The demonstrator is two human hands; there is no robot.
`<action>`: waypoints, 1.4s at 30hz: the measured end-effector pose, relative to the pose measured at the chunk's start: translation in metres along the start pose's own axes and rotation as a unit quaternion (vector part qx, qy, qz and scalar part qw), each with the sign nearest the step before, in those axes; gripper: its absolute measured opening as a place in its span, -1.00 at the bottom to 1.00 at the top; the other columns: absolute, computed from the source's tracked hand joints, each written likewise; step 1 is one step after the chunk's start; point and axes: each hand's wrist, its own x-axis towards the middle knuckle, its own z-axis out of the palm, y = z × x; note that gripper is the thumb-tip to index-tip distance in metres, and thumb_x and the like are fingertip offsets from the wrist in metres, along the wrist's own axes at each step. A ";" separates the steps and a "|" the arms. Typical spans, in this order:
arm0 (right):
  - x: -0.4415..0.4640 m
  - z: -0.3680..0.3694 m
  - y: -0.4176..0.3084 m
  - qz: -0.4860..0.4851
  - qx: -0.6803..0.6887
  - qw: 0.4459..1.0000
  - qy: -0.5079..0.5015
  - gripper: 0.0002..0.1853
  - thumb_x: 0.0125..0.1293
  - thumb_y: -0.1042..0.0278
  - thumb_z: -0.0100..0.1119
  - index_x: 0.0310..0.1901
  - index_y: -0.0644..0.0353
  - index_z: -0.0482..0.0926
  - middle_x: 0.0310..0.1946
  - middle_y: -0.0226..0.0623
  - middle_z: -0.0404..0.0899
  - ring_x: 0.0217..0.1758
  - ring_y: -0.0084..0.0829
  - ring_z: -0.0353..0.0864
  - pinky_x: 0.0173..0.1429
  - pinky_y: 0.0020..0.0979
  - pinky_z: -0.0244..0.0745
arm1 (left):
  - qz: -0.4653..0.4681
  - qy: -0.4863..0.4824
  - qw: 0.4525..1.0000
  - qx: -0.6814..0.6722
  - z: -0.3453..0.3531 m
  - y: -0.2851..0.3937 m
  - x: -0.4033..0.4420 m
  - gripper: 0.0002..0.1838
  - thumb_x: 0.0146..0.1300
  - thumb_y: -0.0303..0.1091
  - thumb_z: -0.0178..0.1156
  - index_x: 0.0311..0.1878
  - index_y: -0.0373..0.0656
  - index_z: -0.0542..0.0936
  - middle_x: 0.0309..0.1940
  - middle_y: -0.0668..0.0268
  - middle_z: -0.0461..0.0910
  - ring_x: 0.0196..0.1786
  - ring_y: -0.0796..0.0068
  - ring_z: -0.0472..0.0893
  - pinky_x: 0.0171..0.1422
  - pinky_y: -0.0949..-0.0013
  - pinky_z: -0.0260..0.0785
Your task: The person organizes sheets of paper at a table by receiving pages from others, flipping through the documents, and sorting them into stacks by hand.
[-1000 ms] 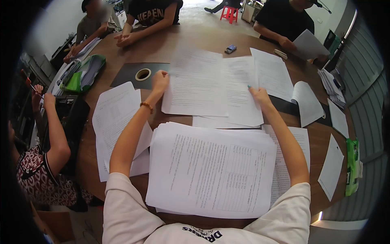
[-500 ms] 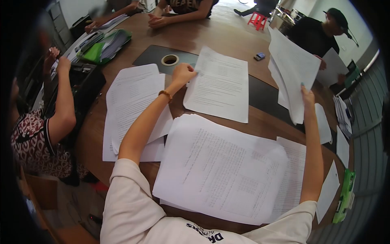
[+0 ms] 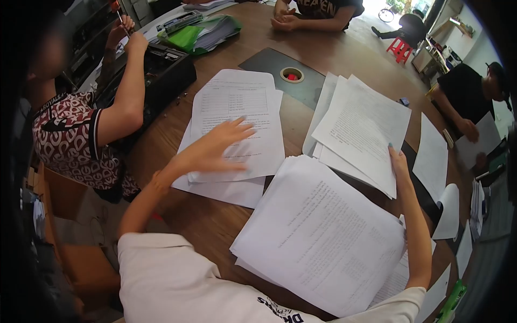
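Observation:
My left hand [image 3: 221,145], slightly blurred, has its fingers spread over the left pile of printed sheets [image 3: 237,99]; whether it touches them I cannot tell. That pile's top page carries a table and lines of text. My right hand [image 3: 399,159] grips the lower right edge of several printed sheets [image 3: 363,118], which lie tilted over the middle of the table. Nearest my body is a thick stack of printed paper [image 3: 318,237], its top page curved. More printed pages [image 3: 396,280] stick out from under its right side.
A roll of tape [image 3: 292,75] sits on the dark table panel [image 3: 264,64]. At left, a person works with a tool over a black machine [image 3: 167,75]. Beyond it lies a green folder [image 3: 207,35] with papers. Loose sheets [image 3: 431,153] line the right side, where another person holds paper.
My left hand has left the middle page and moved over the left pile, fingers spreading. My right hand has lowered its sheets over the middle of the table. The view has turned left.

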 end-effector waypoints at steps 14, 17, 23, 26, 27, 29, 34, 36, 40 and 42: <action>-0.001 0.005 -0.004 0.006 -0.013 0.999 0.031 -0.69 0.13 0.33 0.02 -0.21 0.43 0.35 -0.34 -0.15 0.49 -0.39 -0.47 0.50 -0.32 -0.53 0.41 | 0.018 0.061 0.976 0.210 0.034 0.020 -0.063 -0.60 0.02 -0.19 0.09 -0.15 -0.30 0.42 -0.12 0.05 0.42 -0.01 0.21 0.41 0.05 0.12 0.22; -0.006 0.009 -0.009 0.009 -0.037 0.999 0.027 -0.66 0.14 0.30 0.01 -0.18 0.45 0.35 -0.32 -0.15 0.48 -0.35 -0.45 0.50 -0.27 -0.52 0.40 | 0.016 0.071 0.978 0.195 0.036 0.017 -0.066 -0.64 0.00 -0.22 0.09 -0.20 -0.31 0.43 -0.14 0.04 0.43 -0.03 0.22 0.42 0.03 0.13 0.24; -0.007 0.008 -0.014 -0.022 -0.010 1.000 0.017 -0.66 0.13 0.31 0.02 -0.18 0.44 0.35 -0.32 -0.17 0.49 -0.37 -0.46 0.50 -0.27 -0.51 0.40 | 0.031 0.114 0.960 0.256 0.049 0.012 -0.065 -0.69 -0.11 -0.38 0.10 -0.25 -0.33 0.43 -0.19 0.04 0.46 -0.09 0.24 0.47 0.00 0.18 0.28; -0.010 0.004 -0.020 -0.038 -0.029 0.998 0.030 -0.61 0.11 0.24 0.05 -0.17 0.46 0.36 -0.32 -0.18 0.49 -0.36 -0.46 0.49 -0.26 -0.52 0.38 | 0.034 0.160 0.957 0.239 0.049 0.010 -0.066 -0.71 -0.17 -0.47 0.08 -0.28 -0.32 0.44 -0.29 0.09 0.50 -0.27 0.29 0.53 -0.21 0.34 0.40; -0.012 0.002 -0.023 -0.037 -0.053 0.997 0.042 -0.60 0.10 0.22 0.06 -0.18 0.45 0.38 -0.33 -0.18 0.49 -0.37 -0.46 0.49 -0.27 -0.53 0.38 | 0.007 0.184 0.961 0.208 0.049 0.009 -0.066 -0.73 -0.17 -0.50 0.08 -0.29 -0.31 0.45 -0.38 0.10 0.51 -0.38 0.30 0.53 -0.34 0.39 0.39; -0.011 -0.006 -0.029 -0.040 -0.078 0.994 0.068 -0.58 0.09 0.19 0.07 -0.19 0.45 0.38 -0.33 -0.18 0.49 -0.37 -0.47 0.49 -0.27 -0.53 0.38 | -0.019 0.206 0.962 0.177 0.047 0.010 -0.065 -0.74 -0.17 -0.53 0.08 -0.30 -0.30 0.45 -0.47 0.11 0.51 -0.49 0.32 0.53 -0.46 0.44 0.38; 0.002 -0.060 -0.027 -0.068 -0.137 0.976 0.155 -0.52 0.08 0.14 0.09 -0.18 0.48 0.37 -0.33 -0.18 0.48 -0.36 -0.48 0.47 -0.26 -0.54 0.37 | -0.146 0.315 0.936 0.059 0.028 0.009 -0.068 -0.81 -0.05 -0.55 0.03 -0.30 -0.31 0.46 -0.68 0.04 0.42 -0.66 0.28 0.47 -0.59 0.41 0.28; 0.000 -0.079 -0.028 -0.073 -0.145 0.971 0.176 -0.53 0.08 0.15 0.09 -0.18 0.48 0.36 -0.33 -0.18 0.48 -0.35 -0.48 0.47 -0.26 -0.53 0.37 | -0.180 0.356 0.916 0.043 0.021 0.002 -0.070 -0.81 -0.01 -0.53 0.02 -0.27 -0.32 0.46 -0.69 0.08 0.42 -0.68 0.39 0.46 -0.60 0.44 0.26; -0.008 -0.110 -0.028 -0.077 -0.154 0.964 0.201 -0.54 0.08 0.18 0.10 -0.19 0.48 0.36 -0.32 -0.17 0.47 -0.34 -0.48 0.46 -0.25 -0.53 0.36 | -0.263 0.457 0.849 -0.049 0.009 -0.014 -0.076 -0.76 0.11 -0.47 -0.04 -0.16 -0.37 0.42 -0.64 0.29 0.46 -0.59 0.70 0.39 -0.52 0.55 0.25; -0.014 -0.120 -0.027 -0.074 -0.155 0.964 0.204 -0.55 0.08 0.19 0.10 -0.19 0.48 0.35 -0.31 -0.17 0.47 -0.33 -0.48 0.46 -0.24 -0.53 0.36 | -0.256 0.498 0.825 -0.072 0.001 -0.014 -0.074 -0.74 0.14 -0.45 -0.06 -0.14 -0.40 0.41 -0.57 0.34 0.46 -0.52 0.74 0.38 -0.46 0.59 0.24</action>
